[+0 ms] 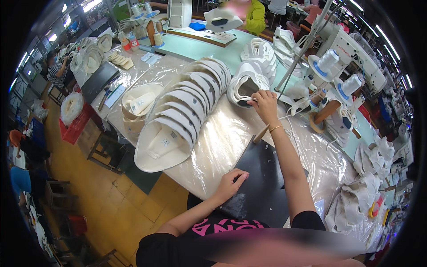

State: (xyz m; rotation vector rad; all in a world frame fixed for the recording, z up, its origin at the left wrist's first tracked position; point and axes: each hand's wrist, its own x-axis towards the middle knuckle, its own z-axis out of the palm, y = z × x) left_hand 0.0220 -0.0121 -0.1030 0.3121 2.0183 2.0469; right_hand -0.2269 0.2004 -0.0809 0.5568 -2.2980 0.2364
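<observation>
My right hand (265, 106) reaches forward and pinches the rim of a white shoe upper (247, 75) at the near end of a row. The upper's opening faces me and shows a dark lining. My left hand (232, 183) rests over the left edge of a black board (260, 196), fingers curled, with nothing visible in it. A wooden peg (261, 133) stands at the board's far edge, below my right wrist. Left of that row, a long stack of nested cream shoe pieces (164, 144) lies on the plastic-covered table (222, 138).
A sewing machine (351, 58) with thread spools (327, 61) stands at the right. More white uppers (356, 200) are heaped at the lower right. Across the table, a person in a yellow-green sleeve (255, 18) sits behind another shoe upper (222, 20). A red crate (78, 127) stands at left.
</observation>
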